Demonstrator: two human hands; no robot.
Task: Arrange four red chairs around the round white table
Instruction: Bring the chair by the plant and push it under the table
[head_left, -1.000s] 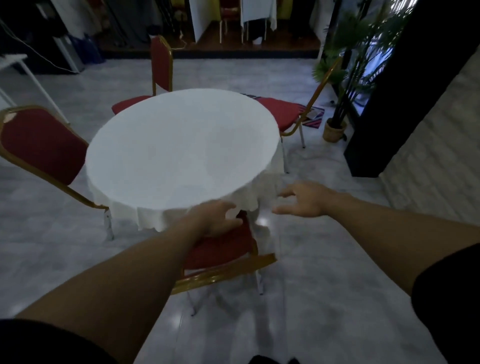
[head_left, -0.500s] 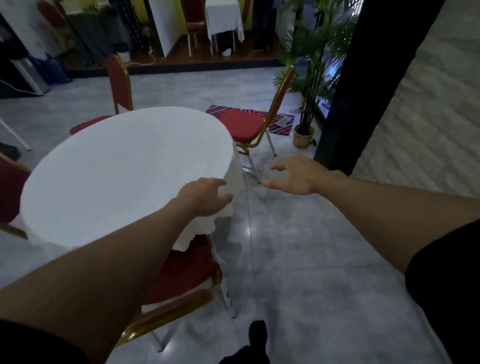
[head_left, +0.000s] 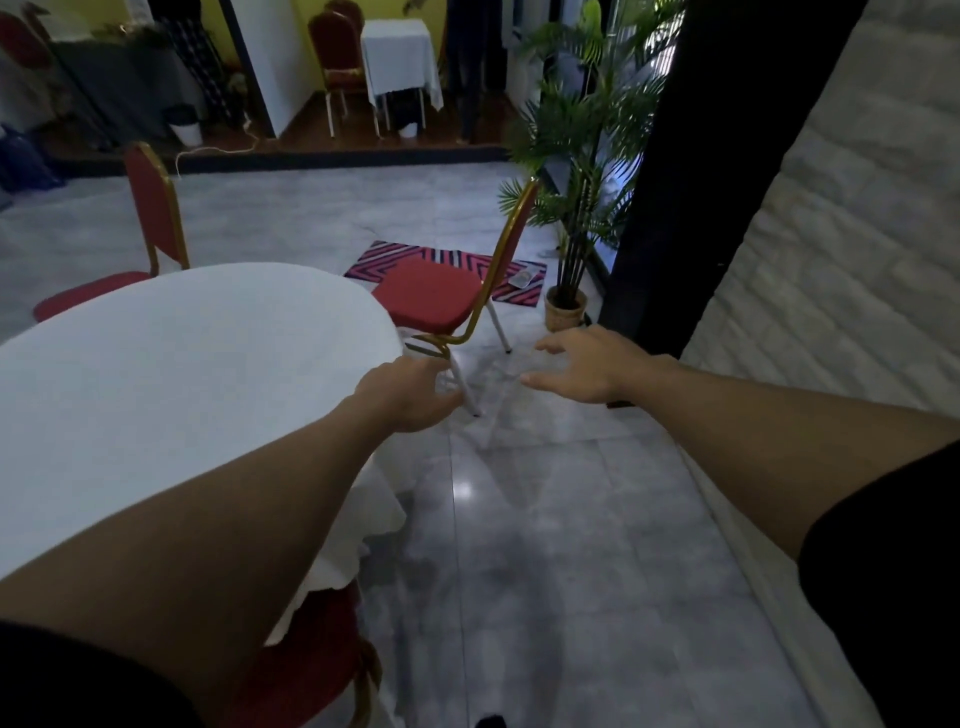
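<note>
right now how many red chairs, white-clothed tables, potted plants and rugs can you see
red chairs: 4 (at round table: far, right, near; background)
white-clothed tables: 2 (round, small background one)
potted plants: 1
rugs: 1
total: 8

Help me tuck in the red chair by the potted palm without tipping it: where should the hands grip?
Judging by its pose, grip the gold-framed backrest of the red chair at both edges, from the palm side. Its seat already faces the round white table, so pushing from behind should slide it in.
</note>
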